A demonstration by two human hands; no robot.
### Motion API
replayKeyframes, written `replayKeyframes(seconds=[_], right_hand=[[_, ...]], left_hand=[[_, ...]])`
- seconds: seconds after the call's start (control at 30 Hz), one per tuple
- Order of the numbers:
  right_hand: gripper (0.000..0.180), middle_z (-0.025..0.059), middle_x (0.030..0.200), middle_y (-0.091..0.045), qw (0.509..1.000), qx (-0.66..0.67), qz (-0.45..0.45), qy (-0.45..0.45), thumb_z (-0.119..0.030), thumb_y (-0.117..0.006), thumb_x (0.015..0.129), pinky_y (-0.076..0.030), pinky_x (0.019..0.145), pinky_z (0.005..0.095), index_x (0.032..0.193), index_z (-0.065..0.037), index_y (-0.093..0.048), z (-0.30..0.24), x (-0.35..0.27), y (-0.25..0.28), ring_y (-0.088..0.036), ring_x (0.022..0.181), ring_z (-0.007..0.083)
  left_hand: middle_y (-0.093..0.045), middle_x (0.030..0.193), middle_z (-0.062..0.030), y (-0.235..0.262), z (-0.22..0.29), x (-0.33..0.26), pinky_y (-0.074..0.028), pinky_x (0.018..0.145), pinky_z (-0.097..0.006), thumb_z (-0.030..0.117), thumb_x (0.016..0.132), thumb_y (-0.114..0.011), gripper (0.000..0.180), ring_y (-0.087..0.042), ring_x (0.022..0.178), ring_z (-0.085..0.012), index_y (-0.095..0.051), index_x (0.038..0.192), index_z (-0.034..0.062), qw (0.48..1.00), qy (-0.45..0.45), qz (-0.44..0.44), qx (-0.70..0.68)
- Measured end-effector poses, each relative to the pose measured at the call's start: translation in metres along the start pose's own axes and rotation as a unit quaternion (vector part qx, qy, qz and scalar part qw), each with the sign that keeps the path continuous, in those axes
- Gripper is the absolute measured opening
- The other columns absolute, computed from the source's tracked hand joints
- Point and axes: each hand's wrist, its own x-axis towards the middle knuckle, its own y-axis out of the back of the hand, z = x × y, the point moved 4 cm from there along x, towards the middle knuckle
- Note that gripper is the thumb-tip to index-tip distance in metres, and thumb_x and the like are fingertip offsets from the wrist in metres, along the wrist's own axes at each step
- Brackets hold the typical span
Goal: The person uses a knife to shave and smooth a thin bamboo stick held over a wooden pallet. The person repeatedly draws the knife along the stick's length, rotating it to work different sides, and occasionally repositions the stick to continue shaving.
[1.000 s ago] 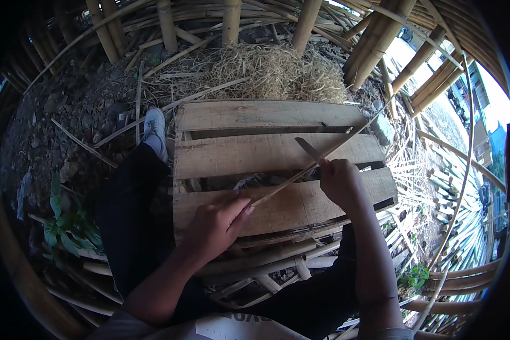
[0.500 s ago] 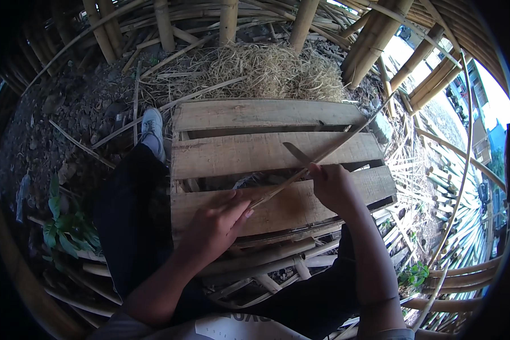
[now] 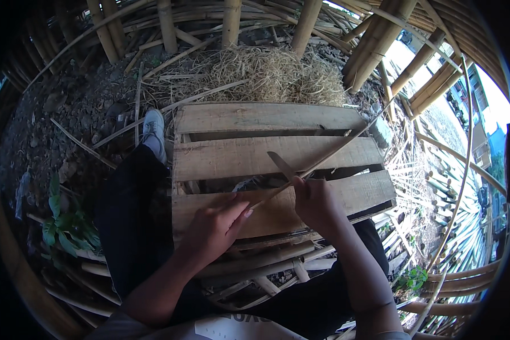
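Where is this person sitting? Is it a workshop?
Probably an outdoor bamboo-working spot. Bamboo poles stand around, dry straw lies on bare ground, and the right hand holds a knife to a bamboo strip over a wooden pallet.

Outdoor bamboo-working yard, bare earth underfoot. Thick bamboo poles point(image 3: 374, 45) lean overhead; split bamboo strips point(image 3: 453, 204) piled at right. Rough wooden pallet point(image 3: 266, 156) as work surface, dry straw heap point(image 3: 272, 73) behind it. Buildings visible beyond.
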Motion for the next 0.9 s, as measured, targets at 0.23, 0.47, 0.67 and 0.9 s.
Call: replayKeyframes(seconds=[0.23, 0.47, 0.67, 0.9], right_hand=[[0.054, 0.03, 0.07, -0.064, 0.996, -0.008, -0.004, -0.084, -0.036, -0.052, 0.107, -0.052, 0.065, 0.0549, 0.078, 0.006, -0.069, 0.021, 0.026, 0.03, -0.067, 0.074, 0.0515], [0.051, 0.0302, 0.07, -0.064, 0.999, 0.027, -0.025, 0.0, -0.035, -0.055, 0.107, -0.051, 0.064, 0.0518, 0.08, 0.007, -0.068, -0.013, 0.01, 0.009, -0.066, 0.069, 0.05], [0.052, 0.0287, 0.065, -0.062, 1.0, 0.016, 0.018, -0.011, -0.033, -0.053, 0.108, -0.05, 0.057, 0.0523, 0.076, 0.005, -0.069, -0.009, 0.004, 0.006, -0.066, 0.066, 0.0489], [0.049, 0.0298, 0.068, -0.063, 0.999, 0.025, -0.021, -0.008, -0.033, -0.054, 0.108, -0.05, 0.061, 0.0529, 0.081, 0.005, -0.07, -0.011, 0.008, 0.008, -0.065, 0.069, 0.0506]], left_hand=[[-0.072, 0.089, -0.0236, 0.002, 0.002, 0.0, -0.059, 0.069, -0.047, 0.014, 0.1, -0.067, 0.018, -0.073, 0.08, -0.0403, -0.07, 0.111, -0.0005, 0.999, 0.037, -0.015, -0.016], [-0.071, 0.083, -0.023, 0.003, 0.0, -0.001, -0.057, 0.065, -0.046, 0.014, 0.1, -0.066, 0.017, -0.072, 0.075, -0.0403, -0.071, 0.109, 0.0009, 0.999, 0.034, -0.002, -0.013], [-0.07, 0.081, -0.0237, 0.0, -0.004, 0.001, -0.057, 0.064, -0.046, 0.014, 0.1, -0.066, 0.017, -0.072, 0.074, -0.0402, -0.071, 0.11, 0.0008, 1.0, 0.027, -0.003, -0.013], [-0.069, 0.074, -0.0215, 0.002, -0.003, -0.001, -0.056, 0.061, -0.045, 0.015, 0.1, -0.066, 0.016, -0.072, 0.069, -0.0389, -0.071, 0.108, 0.001, 0.999, 0.038, -0.004, -0.012]])
